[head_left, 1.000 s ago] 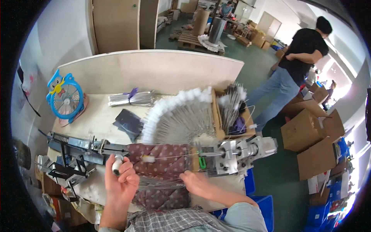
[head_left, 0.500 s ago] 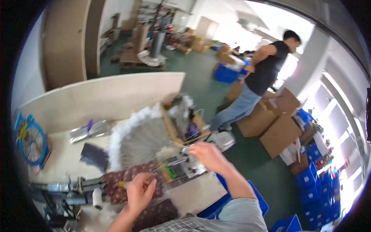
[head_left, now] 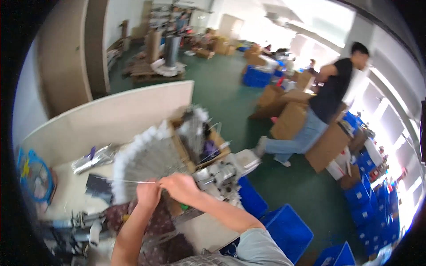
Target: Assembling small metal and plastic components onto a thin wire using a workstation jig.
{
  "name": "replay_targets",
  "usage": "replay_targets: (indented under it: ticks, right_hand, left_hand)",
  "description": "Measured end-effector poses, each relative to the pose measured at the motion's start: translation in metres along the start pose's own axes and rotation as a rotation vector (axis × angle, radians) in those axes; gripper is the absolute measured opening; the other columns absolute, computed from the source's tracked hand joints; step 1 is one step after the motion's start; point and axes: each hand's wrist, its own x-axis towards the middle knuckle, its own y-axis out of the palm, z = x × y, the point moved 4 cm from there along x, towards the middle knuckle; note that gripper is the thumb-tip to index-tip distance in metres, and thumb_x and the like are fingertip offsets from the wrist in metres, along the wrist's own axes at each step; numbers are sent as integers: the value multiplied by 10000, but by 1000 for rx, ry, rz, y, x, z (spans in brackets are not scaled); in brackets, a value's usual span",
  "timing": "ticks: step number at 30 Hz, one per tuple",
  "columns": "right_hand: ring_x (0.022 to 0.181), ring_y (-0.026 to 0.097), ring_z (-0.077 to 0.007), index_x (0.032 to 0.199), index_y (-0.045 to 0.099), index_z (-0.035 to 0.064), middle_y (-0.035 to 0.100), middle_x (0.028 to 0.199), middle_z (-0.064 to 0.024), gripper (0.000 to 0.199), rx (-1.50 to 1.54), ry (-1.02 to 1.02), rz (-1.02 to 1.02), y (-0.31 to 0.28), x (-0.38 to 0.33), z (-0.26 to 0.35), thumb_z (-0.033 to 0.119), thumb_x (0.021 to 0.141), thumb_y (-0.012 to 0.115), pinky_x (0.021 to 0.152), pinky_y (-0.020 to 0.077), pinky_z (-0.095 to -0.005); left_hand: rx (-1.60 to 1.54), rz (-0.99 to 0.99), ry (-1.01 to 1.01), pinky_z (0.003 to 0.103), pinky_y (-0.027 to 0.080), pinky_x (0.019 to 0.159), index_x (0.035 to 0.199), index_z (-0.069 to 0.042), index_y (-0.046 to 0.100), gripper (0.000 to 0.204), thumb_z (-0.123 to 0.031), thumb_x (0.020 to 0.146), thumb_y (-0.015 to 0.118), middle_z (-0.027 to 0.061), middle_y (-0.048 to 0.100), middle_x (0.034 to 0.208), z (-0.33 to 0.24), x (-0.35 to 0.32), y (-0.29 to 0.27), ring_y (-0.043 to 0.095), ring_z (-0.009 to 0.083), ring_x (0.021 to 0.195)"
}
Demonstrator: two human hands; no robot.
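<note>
reaching forward over the workbench (head_left: pixel 66 195), both forearms rise from the lower edge and meet near the middle. the left hand (head_left: pixel 148 195) is curled, fingers pinched together on a thin white rod (head_left: pixel 122 180) that runs out level to the left. the right hand (head_left: pixel 179 186) lies just beside it, knuckles up, fingers folded down; whether it grips the rod cannot be told. a fan of white-tipped sticks (head_left: pixel 146 155) lies just behind the hands, a grey metal machine (head_left: pixel 222 170) to their right.

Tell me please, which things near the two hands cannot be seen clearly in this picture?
- Left hand grip on the thin rod: head view, motion blur.
- Right hand fingertips: head view, turned away, hidden by the hand itself.
- Grey machine parts: head view, blurred.
- Patterned cloth: head view, partly covered by the forearms.
</note>
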Motion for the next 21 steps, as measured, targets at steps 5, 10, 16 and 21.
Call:
replay_targets:
  ticks: [5, 10, 16, 21]
  right_hand:
    - [773, 619, -317, 881, 702, 166, 661, 816, -92, 202, 208, 90, 240, -8, 0, -9, 310, 789, 594, 689, 489, -395]
    - [748, 625, -296, 840, 718, 187, 665, 786, -96, 149, 62, -44, 94, -20, 4, 2, 294, 761, 651, 667, 495, -401]
    - [716, 618, -292, 820, 727, 166, 661, 743, -95, 141, 206, -12, 410, -19, 11, 8, 270, 750, 662, 664, 483, -394]
    - [710, 608, -270, 810, 726, 159, 653, 700, -58, 162, 71, -111, 424, -15, 22, 37, 292, 732, 677, 646, 474, -373]
  left_hand:
    - [-141, -105, -89, 379, 466, 698, 1001, -109, 632, 260, -169, 750, 663, 75, 631, 949, -15, -45, -52, 606, 261, 833]
    - [-228, -203, -370, 369, 498, 682, 903, -69, 669, 165, -91, 740, 674, 94, 650, 911, -9, -142, -93, 625, 275, 795]
    - [-335, -273, -601, 329, 515, 673, 891, -21, 666, 130, -46, 765, 650, 118, 658, 875, -15, -185, -121, 648, 266, 783]
    - [-579, -271, -899, 297, 504, 687, 922, -7, 672, 146, -74, 794, 646, 119, 660, 878, -4, -203, -120, 647, 200, 788]
